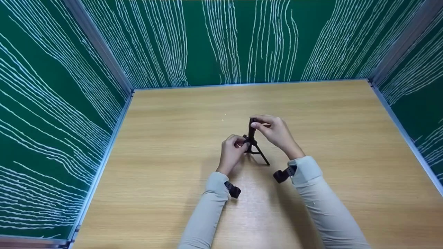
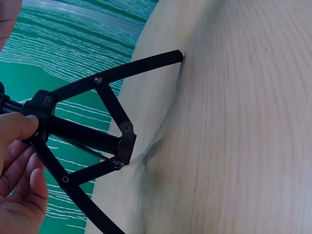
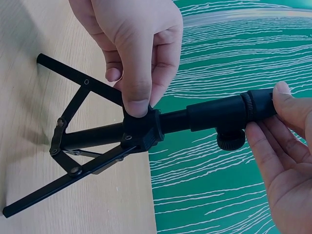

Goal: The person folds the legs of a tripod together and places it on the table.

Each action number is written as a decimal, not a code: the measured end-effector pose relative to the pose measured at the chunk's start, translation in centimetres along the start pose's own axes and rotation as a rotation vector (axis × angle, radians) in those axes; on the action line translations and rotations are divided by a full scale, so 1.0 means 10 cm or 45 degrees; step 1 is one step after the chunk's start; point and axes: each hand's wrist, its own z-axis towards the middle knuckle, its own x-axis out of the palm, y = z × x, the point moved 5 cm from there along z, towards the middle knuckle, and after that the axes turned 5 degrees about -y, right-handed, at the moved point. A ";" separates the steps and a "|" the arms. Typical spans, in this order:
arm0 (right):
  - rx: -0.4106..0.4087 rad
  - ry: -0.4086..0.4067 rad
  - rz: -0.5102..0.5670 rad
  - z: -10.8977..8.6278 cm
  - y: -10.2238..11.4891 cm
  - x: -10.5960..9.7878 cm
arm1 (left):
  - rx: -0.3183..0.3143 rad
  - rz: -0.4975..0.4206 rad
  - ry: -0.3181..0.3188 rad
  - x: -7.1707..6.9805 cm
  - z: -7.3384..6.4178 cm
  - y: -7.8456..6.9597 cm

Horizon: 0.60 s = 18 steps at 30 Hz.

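A small black tripod stands on the table with its legs spread. My left hand pinches its collar, where the legs join the centre post; in the left wrist view the thumb presses on that collar. Higher up, my right hand grips the tripod's top end between thumb and fingers. In the right wrist view a ridged ring and a round knob show just below the right fingers. Braces link the legs to the foot of the post.
The wooden table spreads around both hands. Green panels with wavy white lines wall it at the back and on both sides. Each wrist wears a small black camera, such as the left one. Two tiny pale specks lie beyond the tripod.
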 end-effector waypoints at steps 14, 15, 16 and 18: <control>0.018 0.008 -0.009 0.01 0.00 0.00 | -0.006 -0.016 -0.012 -0.02 0.02 -0.05; 0.017 0.008 -0.014 0.01 0.00 0.00 | -0.002 -0.015 -0.013 -0.02 0.02 -0.06; 0.018 0.008 -0.016 0.01 0.01 0.00 | 0.005 -0.011 -0.015 -0.02 0.03 -0.07; 0.020 0.006 -0.019 0.01 0.02 -0.01 | 0.017 -0.004 -0.019 -0.02 0.03 -0.07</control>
